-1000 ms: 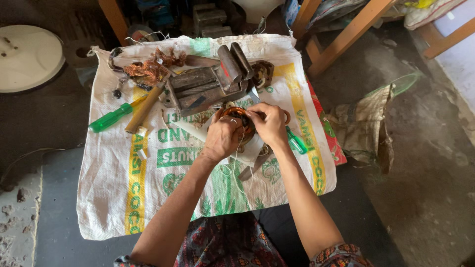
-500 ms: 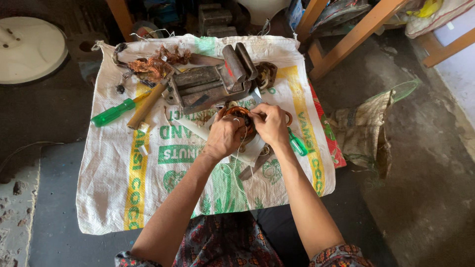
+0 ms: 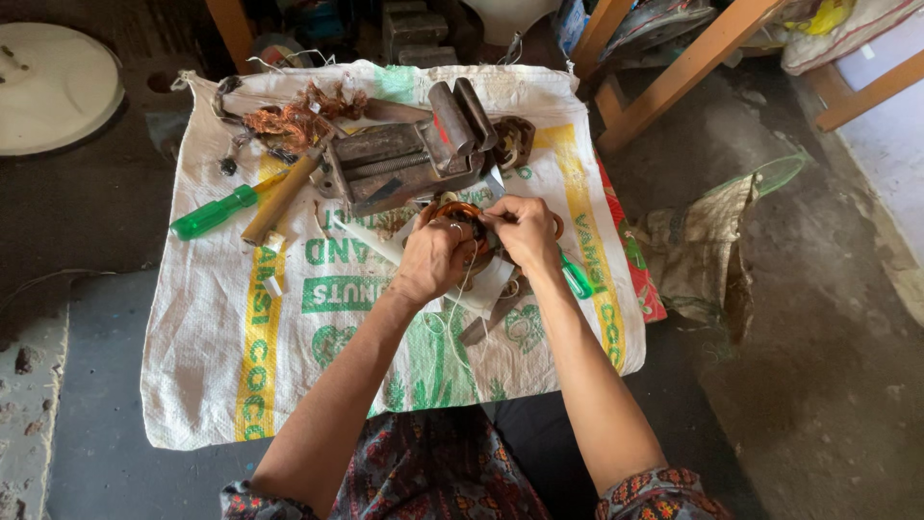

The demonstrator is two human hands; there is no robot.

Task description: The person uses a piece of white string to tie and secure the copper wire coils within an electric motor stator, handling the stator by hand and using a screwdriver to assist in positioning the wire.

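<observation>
Both of my hands meet over a round copper-wound coil (image 3: 464, 214) that lies on a white woven sack (image 3: 289, 327) spread on the floor. My left hand (image 3: 435, 258) grips the coil's near side. My right hand (image 3: 521, 231) pinches something small at the coil's right edge; what it pinches is hidden by the fingers. A thin white thread (image 3: 452, 318) trails from the coil toward me. Just beyond the coil stands a grey metal bench vise (image 3: 409, 159).
On the sack lie a green-handled screwdriver (image 3: 214, 212), a wooden-handled hammer (image 3: 284, 193), a tangle of copper wire (image 3: 289, 120) and a second green handle (image 3: 577, 279). A white round disc (image 3: 53, 87) lies at far left. Wooden legs (image 3: 674, 77) and crumpled sacking (image 3: 698, 250) are at right.
My hands stay on the coil with only small finger shifts. The view has tilted slightly, so the sack sits a little lower in the frame.
</observation>
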